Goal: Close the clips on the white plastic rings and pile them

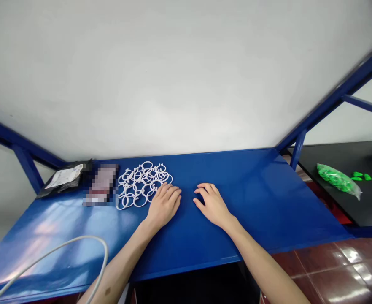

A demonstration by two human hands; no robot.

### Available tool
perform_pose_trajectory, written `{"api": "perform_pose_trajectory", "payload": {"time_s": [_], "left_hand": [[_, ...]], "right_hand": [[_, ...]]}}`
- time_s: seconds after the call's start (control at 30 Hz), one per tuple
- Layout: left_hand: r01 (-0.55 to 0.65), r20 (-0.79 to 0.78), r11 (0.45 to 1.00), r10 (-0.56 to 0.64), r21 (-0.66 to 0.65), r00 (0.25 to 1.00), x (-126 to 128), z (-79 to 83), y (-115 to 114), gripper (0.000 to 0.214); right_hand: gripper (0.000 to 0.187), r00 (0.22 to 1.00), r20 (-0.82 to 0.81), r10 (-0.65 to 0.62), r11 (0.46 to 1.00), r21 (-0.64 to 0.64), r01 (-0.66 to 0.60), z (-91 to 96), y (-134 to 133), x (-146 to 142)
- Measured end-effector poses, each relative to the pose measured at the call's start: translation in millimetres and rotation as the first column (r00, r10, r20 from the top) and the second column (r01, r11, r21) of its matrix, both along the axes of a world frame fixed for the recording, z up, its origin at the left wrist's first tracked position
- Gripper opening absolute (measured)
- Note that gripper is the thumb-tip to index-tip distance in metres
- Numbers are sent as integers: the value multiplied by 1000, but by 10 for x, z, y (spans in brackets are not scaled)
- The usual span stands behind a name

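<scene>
My left hand (164, 204) is palm down at the right edge of a pile of thin white rings (138, 185); its fingers are stretched out and nothing shows in them. The rings overlap in a loose patch, and several bear small tabs or clasps. Whether the fingertips touch the nearest rings, I cannot tell. To the right, my right hand (214, 206) is over the blue table (262, 202), thumb and fingers apart and slightly curved, with nothing between them. A gap of bare blue surface separates the two hands.
A black package with a white label (66, 175) lies at the back left, beside a pixelated flat item (102, 185). A white cable (75, 240) loops over the front left. Blue frame bars flank the table. On a black table at right lies a bag of green pieces (338, 179).
</scene>
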State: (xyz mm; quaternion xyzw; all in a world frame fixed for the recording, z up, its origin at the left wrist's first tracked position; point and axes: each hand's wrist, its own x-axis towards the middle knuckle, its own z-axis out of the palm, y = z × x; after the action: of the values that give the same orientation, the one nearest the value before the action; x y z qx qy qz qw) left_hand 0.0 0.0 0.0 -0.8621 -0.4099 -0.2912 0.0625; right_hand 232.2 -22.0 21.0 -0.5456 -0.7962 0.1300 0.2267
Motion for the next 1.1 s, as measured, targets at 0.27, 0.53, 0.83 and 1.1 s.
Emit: {"api": "perform_pose_trajectory", "payload": {"time_s": [0.27, 0.53, 0.83, 1.1], "left_hand": [[-356, 8, 933, 356, -47, 934, -125, -53, 102, 33], [-333, 17, 943, 333, -29, 943, -185, -49, 112, 21], [-265, 124, 964, 260, 29, 958, -181, 7, 74, 17], [131, 161, 982, -108, -140, 981, 370, 22, -18, 20]], "right_hand": [[22, 1000, -26, 13, 1000, -13, -14, -7, -8, 12], [23, 1000, -19, 25, 999, -39, -25, 28, -16, 24], [17, 993, -117, 7, 1000, -9, -9, -13, 5, -31], [32, 844, -537, -13, 971, -208, -118, 8, 362, -80]]}}
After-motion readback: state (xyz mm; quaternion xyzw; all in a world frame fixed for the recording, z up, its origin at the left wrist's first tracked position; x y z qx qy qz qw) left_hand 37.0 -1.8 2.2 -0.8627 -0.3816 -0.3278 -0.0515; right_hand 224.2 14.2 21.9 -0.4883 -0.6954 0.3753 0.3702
